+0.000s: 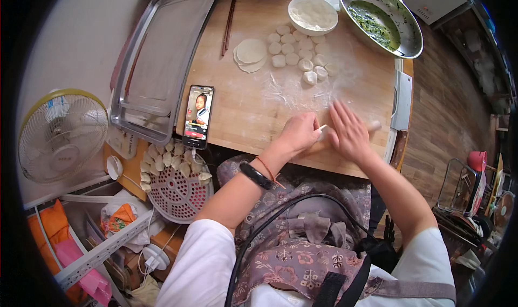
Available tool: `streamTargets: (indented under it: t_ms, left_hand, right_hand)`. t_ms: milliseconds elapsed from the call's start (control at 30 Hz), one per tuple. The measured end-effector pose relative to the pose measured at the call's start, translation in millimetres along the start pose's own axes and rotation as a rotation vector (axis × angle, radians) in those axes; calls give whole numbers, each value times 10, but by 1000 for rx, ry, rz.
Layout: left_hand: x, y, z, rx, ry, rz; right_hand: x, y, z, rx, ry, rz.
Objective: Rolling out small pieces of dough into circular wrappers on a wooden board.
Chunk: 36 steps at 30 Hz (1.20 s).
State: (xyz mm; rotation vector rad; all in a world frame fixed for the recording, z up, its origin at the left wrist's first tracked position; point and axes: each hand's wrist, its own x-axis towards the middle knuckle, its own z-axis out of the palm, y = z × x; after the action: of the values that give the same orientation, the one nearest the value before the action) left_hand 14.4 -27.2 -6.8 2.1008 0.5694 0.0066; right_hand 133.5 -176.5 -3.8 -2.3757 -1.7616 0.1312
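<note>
Between the fingertips and thumb of my left hand [301, 133] is the edge of a small dough wrapper [322, 133], mostly hidden by my hands. My right hand [349, 133] lies palm down, fingers straight, across a wooden rolling pin [375, 125] whose end sticks out to the right. Both hands are near the front edge of a floured wooden board [243, 112]. Beyond them sit several flattened dough pieces [287, 49] and a few rounder dough lumps [310, 77]. Two or more rolled wrappers [251, 52] overlap to their left.
A flour bowl [313, 15] and a steel bowl of chopped greens [376, 23] stand at the back. Chopsticks [229, 23] lie left, by a metal tray [162, 56]. A phone [198, 116] leans at the board's edge. Below it, dumplings [174, 160] rest on a perforated round tray [178, 197].
</note>
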Motion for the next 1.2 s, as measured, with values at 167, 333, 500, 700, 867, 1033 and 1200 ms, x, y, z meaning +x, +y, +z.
streamTargets:
  t_ms: [167, 333, 500, 700, 867, 1033, 1200]
  left_hand:
    - [86, 275, -51, 116, 61, -45]
    - [-171, 447, 444, -144, 243, 180]
    - [-30, 746, 707, -749, 360, 82]
    - [-478, 841, 546, -521, -119, 167]
    - [-989, 207, -269, 300, 506, 155]
    - [-1172, -618, -904, 665, 738, -264]
    - [-971, -811, -1037, 729, 743, -514]
  right_hand:
    - [533, 34, 3, 6, 264, 78]
    - [104, 40, 187, 100, 328, 139]
    - [173, -33, 396, 191, 493, 398]
    - [362, 138, 404, 115, 489, 503]
    - [352, -5, 261, 30, 358, 509]
    - [299, -33, 221, 26, 344, 501]
    - [265, -33, 240, 19, 380, 479]
